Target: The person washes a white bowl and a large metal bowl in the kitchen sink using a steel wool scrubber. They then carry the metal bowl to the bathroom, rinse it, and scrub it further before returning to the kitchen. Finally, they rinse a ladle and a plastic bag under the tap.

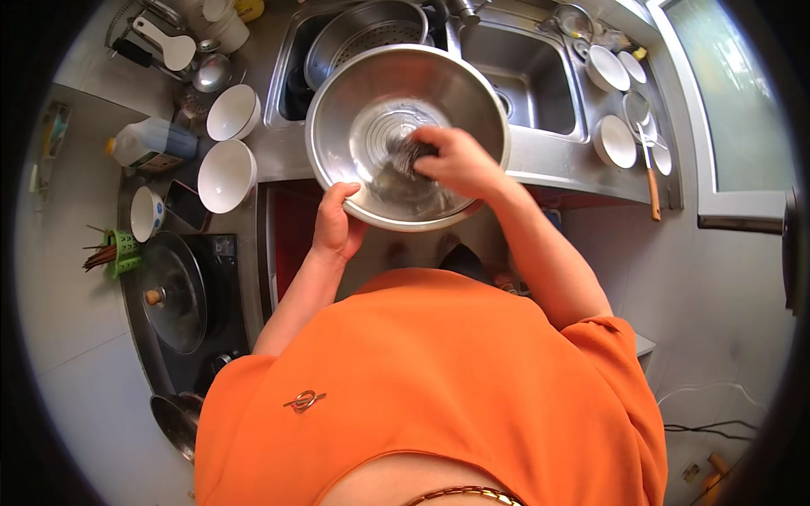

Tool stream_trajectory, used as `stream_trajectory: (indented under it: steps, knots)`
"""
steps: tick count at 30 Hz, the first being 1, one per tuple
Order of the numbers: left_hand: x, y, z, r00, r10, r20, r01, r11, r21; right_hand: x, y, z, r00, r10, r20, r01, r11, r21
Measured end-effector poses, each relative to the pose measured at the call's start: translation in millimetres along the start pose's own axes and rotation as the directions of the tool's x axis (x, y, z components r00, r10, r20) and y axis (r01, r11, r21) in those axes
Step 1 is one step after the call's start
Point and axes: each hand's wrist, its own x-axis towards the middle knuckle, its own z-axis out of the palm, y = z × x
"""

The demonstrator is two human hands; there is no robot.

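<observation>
A large stainless steel basin [354, 101] is tilted towards me over the front edge of the sink counter. My left hand [338, 221] grips its rim at the lower left, the thumb over the edge. Inside the basin my right hand [452, 161] holds a dark metallic scouring pad [410, 155] against the wet inner surface; the hand is slightly blurred. Behind the basin, a perforated steel steamer pot [367, 25] rests in the left bowl of the sink. The right sink bowl [531, 82] shows beside the basin.
White bowls [228, 176] stand on the left counter near a plastic jug [155, 144], a glass-lidded pan [174, 291] on a black stove and a green chopstick holder [120, 253]. More bowls [615, 141] and a wooden-handled strainer [652, 183] lie at right, beside an open window [734, 95].
</observation>
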Motion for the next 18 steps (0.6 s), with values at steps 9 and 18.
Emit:
stream_trajectory:
  steps: [9,18]
  knots:
    - [35.6,-1.3,19.6,0.98,0.115,-0.162,-0.112,0.993,0.026,49.8,11.0,-112.4,0.978,0.034,-0.205,0.143,0.605,0.783]
    - [64.7,-25.4,65.0,0.95,0.195,-0.245,-0.198,0.98,0.015,88.6,34.0,-178.8,0.984,-0.038,-0.172,0.166,0.524,0.836]
